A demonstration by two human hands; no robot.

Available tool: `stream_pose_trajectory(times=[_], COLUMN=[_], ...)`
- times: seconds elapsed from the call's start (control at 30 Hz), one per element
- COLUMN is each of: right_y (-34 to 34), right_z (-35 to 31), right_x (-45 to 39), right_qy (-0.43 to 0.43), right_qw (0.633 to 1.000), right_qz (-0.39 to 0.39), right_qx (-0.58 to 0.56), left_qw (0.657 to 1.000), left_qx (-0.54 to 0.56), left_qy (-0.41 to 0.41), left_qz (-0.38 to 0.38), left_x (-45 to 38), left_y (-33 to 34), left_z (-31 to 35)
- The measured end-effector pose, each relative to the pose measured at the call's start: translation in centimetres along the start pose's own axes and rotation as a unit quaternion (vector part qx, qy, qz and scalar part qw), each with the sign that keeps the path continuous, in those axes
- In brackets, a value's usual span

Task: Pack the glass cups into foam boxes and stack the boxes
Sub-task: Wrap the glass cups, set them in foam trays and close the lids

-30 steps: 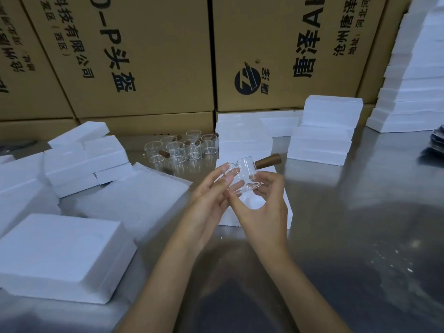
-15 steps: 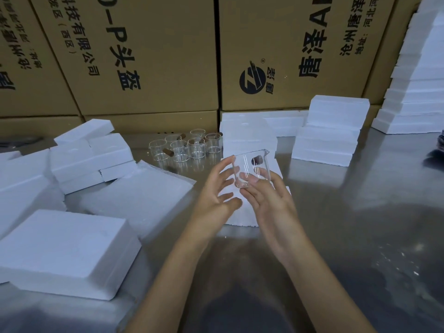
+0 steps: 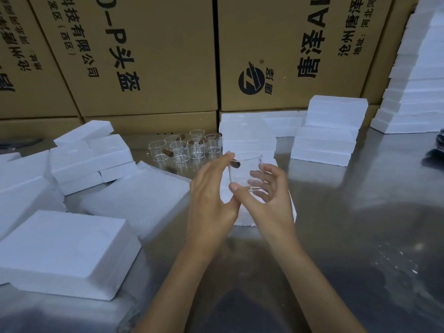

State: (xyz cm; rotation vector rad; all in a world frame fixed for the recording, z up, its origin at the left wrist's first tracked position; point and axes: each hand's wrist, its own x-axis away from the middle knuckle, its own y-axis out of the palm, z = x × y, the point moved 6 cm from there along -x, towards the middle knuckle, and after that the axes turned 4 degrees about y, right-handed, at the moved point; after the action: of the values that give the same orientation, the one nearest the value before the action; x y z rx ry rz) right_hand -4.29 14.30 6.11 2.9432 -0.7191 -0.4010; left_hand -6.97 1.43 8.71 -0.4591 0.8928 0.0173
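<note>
Turned upright since a moment ago: one glass cup [image 3: 246,170], brown handle now pointing left.
Pinched at its base by right hand [image 3: 263,195]; left hand [image 3: 211,188] fingers straight at handle. Seven more cups [image 3: 189,150] behind; bare table [image 3: 360,212] rightward.

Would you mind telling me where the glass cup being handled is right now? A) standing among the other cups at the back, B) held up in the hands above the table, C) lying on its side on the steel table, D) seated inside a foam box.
B: the right hand curls round the glass cup in the air, and the left hand touches its side.
</note>
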Motion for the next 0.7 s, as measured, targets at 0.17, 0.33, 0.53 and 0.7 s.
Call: stream_pose_trajectory(times=[0.17,0.33,0.53,0.7], right_y=[-0.5,-0.3,1.0,1.1], right_z=[-0.3,1.4,1.4,1.5], right_x=[0.2,-0.7,0.3,0.1], right_qy=[-0.077,0.164,0.267,0.234], right_qw=[0.996,0.947,0.86,0.899], right_qz=[0.047,-0.043,-0.17,-0.16], right_qx=[0.019,-0.273,-0.399,-0.334], left_qw=[0.998,0.994,0.995,0.989], left_qx=[-0.053,0.039,0.064,0.116], left_qy=[0.03,-0.101,-0.06,-0.087], left_qz=[0.011,0.013,-0.042,-0.017], left_x=[0.2,0.5,0.1,0.4], left_y=[0.5,0.7,1.3,1.3], left_z=[0.3,-1.9,-0.9,-1.1])
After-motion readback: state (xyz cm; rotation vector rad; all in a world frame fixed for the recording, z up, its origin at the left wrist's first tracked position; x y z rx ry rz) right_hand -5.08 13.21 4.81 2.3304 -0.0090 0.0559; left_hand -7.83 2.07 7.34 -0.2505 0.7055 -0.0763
